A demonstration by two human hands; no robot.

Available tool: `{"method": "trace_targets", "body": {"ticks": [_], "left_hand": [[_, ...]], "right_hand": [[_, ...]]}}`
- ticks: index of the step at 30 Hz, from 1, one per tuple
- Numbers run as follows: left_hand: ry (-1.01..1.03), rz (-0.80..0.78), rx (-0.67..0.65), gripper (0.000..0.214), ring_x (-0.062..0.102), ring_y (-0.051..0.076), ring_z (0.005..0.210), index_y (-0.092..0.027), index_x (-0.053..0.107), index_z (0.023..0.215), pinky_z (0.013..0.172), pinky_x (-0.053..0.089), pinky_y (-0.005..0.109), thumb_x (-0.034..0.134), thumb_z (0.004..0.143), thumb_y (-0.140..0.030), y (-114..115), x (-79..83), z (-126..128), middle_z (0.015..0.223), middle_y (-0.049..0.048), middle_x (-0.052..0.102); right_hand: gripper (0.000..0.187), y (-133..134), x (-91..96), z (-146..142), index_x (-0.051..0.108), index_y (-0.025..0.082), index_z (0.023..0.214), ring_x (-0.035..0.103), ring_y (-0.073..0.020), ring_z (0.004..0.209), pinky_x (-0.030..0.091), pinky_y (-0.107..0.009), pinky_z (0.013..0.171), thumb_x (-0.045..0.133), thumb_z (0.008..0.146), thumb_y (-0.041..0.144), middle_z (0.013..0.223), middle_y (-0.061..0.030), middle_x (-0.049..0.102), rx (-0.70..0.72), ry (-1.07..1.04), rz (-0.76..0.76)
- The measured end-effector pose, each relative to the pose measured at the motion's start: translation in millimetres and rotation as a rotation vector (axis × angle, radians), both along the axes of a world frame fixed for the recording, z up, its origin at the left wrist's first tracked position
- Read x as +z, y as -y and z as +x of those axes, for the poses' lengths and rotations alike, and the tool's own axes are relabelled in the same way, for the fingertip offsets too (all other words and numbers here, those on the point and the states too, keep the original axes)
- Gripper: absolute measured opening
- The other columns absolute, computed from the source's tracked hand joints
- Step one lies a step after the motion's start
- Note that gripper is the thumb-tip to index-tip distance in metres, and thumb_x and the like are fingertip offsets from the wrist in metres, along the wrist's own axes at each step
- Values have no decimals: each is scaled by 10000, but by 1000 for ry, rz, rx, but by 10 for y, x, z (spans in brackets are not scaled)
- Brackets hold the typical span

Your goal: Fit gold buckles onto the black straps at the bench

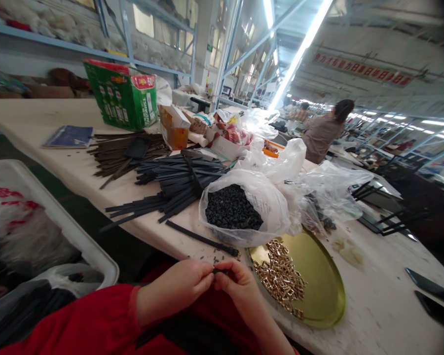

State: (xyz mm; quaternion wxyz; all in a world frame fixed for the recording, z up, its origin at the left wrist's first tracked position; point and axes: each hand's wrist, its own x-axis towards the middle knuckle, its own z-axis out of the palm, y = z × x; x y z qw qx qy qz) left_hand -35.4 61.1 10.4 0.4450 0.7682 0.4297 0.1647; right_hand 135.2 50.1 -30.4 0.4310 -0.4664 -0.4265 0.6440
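In front of the table edge my left hand (177, 290) and my right hand (241, 287) meet fingertip to fingertip. Both are closed in a pinch on a small black piece (217, 270), mostly covered by the fingers, so its exact kind is unclear. Just beyond them a single black strip (202, 237) lies on the table. Right of my right hand, a gold oval tray (323, 291) bears a heap of small gold metal buckles (281, 276). Behind the hands stands an open clear plastic bag (270, 209) full of small black loops (234, 207).
Bundles of black strips (177, 172) and dark brown strips (114, 150) cover the table's left side, near a blue booklet (69, 136) and a green carton (122, 96). A white bin (92, 251) stands at left. Phones (434, 286) lie right. A person (320, 135) is farther back.
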Motion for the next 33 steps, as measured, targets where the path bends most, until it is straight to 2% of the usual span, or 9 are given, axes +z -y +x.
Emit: {"method": "trace_targets", "body": {"ticks": [3, 8, 13, 16, 20, 24, 27, 30, 33], "left_hand": [[31, -172, -7, 289, 543, 160, 563, -183, 620, 906, 569, 402, 220, 363, 868, -308, 11, 21, -13, 658, 15, 626], [140, -160, 69, 446, 505, 226, 1120, -176, 460, 1252, 986, 345, 299, 409, 831, -317, -30, -60, 6, 1241, 77, 559], [124, -224, 84, 541, 439, 246, 1212, -148, 375, 1325, 1040, 296, 333, 358, 848, -403, -45, -284, 89, 1337, 99, 474], [136, -231, 83, 555, 520, 247, 1120, -190, 376, 1340, 980, 367, 311, 413, 828, -400, -51, -373, 80, 1211, 81, 587], [168, -273, 29, 558, 622, 206, 768, -248, 330, 1375, 722, 478, 251, 413, 841, -384, -81, -470, 38, 745, 11, 686], [201, -220, 66, 542, 582, 227, 930, -253, 405, 1338, 799, 450, 256, 448, 810, -371, -98, -558, 72, 1059, 47, 646], [170, -342, 30, 585, 593, 187, 692, -251, 344, 1368, 619, 460, 235, 445, 810, -396, -106, -534, 112, 949, 45, 659], [197, -462, 24, 594, 483, 137, 507, -204, 334, 1348, 470, 368, 204, 407, 826, -476, -152, -420, 138, 625, -18, 579], [268, -511, 75, 536, 361, 106, 458, -157, 497, 1090, 442, 289, 192, 408, 782, -586, -222, -309, 164, 476, -76, 398]], "right_hand": [[268, -7, 30, 68, 647, 169, 772, 517, -92, 516, 397, -217, 546, 773, 610, 342, 525, 41, 592, -43, -22, -50], [247, -13, -6, 76, 625, 168, 759, 516, -68, 499, 412, -205, 550, 770, 620, 312, 598, 44, 601, -104, -210, -112], [265, 56, -174, -6, 625, 162, 783, 516, -67, 487, 413, -201, 531, 773, 620, 308, 604, 47, 578, -94, -334, -165], [269, 46, -132, 40, 626, 162, 781, 522, -70, 491, 423, -203, 538, 777, 613, 309, 617, 44, 589, -116, -322, -146], [284, -34, -36, 65, 619, 157, 744, 520, -78, 479, 424, -204, 537, 783, 594, 332, 549, 41, 591, -161, -224, -120], [324, -32, -110, -47, 623, 153, 726, 515, -85, 468, 413, -214, 524, 796, 551, 365, 575, 28, 603, -110, -279, -200], [295, 25, -191, -89, 630, 163, 742, 528, -113, 483, 419, -243, 538, 749, 606, 396, 572, 19, 598, -15, -252, -204], [211, 25, -196, 57, 645, 217, 766, 548, -158, 547, 443, -284, 565, 635, 714, 422, 608, 16, 606, 5, 95, -20], [148, -140, -141, 460, 664, 251, 777, 570, -215, 706, 449, -330, 674, 586, 752, 375, 748, -18, 642, -40, 504, 151]]}}
